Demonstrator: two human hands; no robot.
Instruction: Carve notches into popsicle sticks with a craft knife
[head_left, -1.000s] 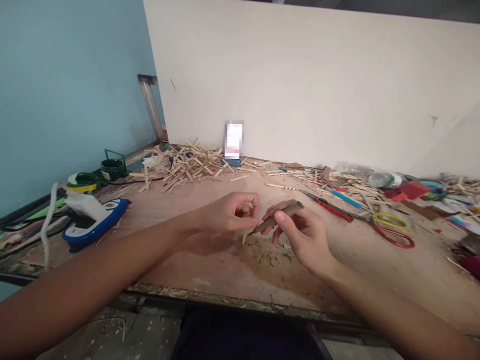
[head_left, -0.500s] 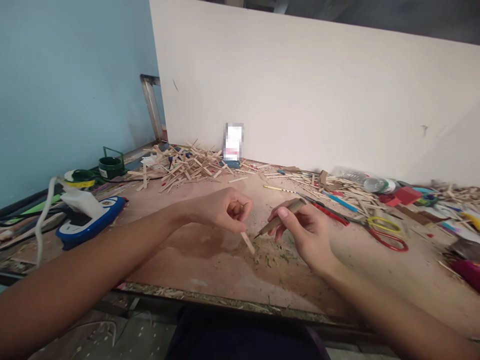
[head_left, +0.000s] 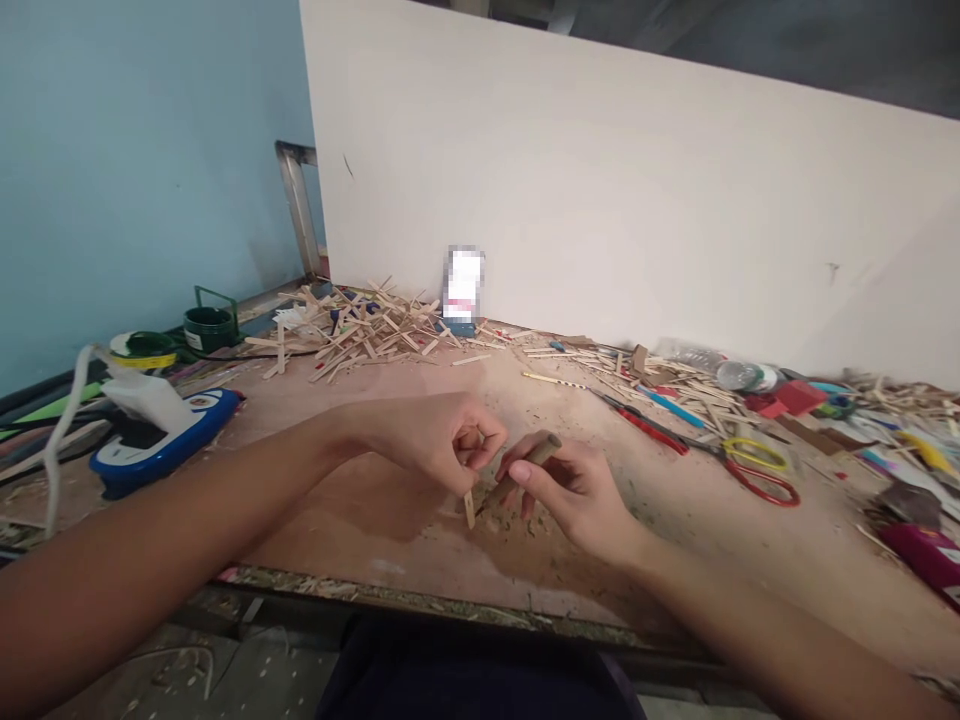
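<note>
My left hand (head_left: 450,435) is closed in a pinch on a flat wooden stick (head_left: 470,510), whose lower end points down toward the table. Facing it, my right hand (head_left: 577,490) grips a pointed tool with a round wooden handle (head_left: 550,446), held like a pen. The thin dark tip of that tool is close to the stick's lower end; I cannot tell whether they touch. Small green and brown shavings (head_left: 525,530) are scattered on the tabletop (head_left: 352,520) beneath both hands.
Loose wooden sticks (head_left: 375,330) are heaped at the back left, near a propped-up phone (head_left: 463,283). A blue and white power strip (head_left: 169,440) sits at left. Scissors (head_left: 761,470), a yellow pencil (head_left: 553,380), a plastic bottle (head_left: 746,376) and more sticks lie at right.
The right hand has moved left and down, bringing the tool's tip nearer the stick. My left hand has lowered slightly, and the stick now hangs more upright.
</note>
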